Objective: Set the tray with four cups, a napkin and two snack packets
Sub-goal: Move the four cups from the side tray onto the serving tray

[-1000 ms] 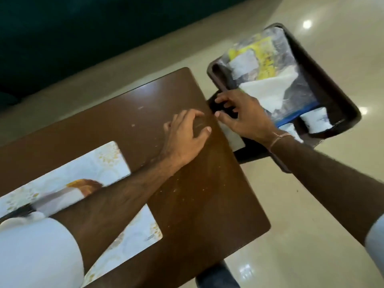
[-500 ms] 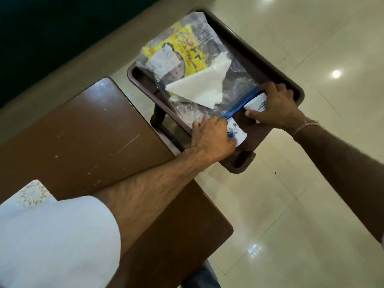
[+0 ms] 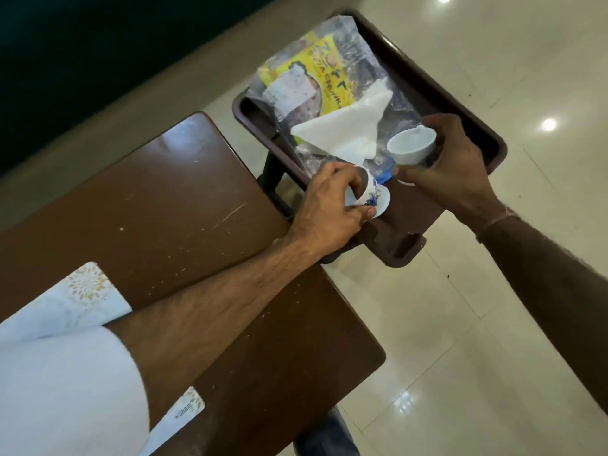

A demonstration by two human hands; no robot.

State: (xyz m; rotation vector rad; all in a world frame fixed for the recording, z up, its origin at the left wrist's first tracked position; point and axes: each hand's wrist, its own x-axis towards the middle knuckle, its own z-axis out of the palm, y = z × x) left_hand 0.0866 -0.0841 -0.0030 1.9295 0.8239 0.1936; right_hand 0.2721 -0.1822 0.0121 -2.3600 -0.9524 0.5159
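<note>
A dark brown tray (image 3: 467,103) stands beside the table, off its right edge. On it lie a yellow snack packet (image 3: 324,82) under clear plastic wrapping, a clear packet with a blue strip (image 3: 399,108), and a white folded napkin (image 3: 345,133) on top. My left hand (image 3: 329,205) grips a white cup with blue flowers (image 3: 368,194), tilted on its side above another white cup (image 3: 383,202) near the tray's front. My right hand (image 3: 447,159) holds a plain white cup (image 3: 411,146) upright, lifted over the tray.
A brown wooden table (image 3: 164,205) fills the left, with a white patterned placemat (image 3: 82,297) partly under my left sleeve. Glossy cream floor tiles (image 3: 460,357) lie to the right. A dark wall runs along the top left. The tray's black stand (image 3: 273,172) sits between table and tray.
Both hands had just reached cups on the tray; now each has lifted one, the left cup tipped sideways, the right cup raised upright. The camera view moved closer to the tray.
</note>
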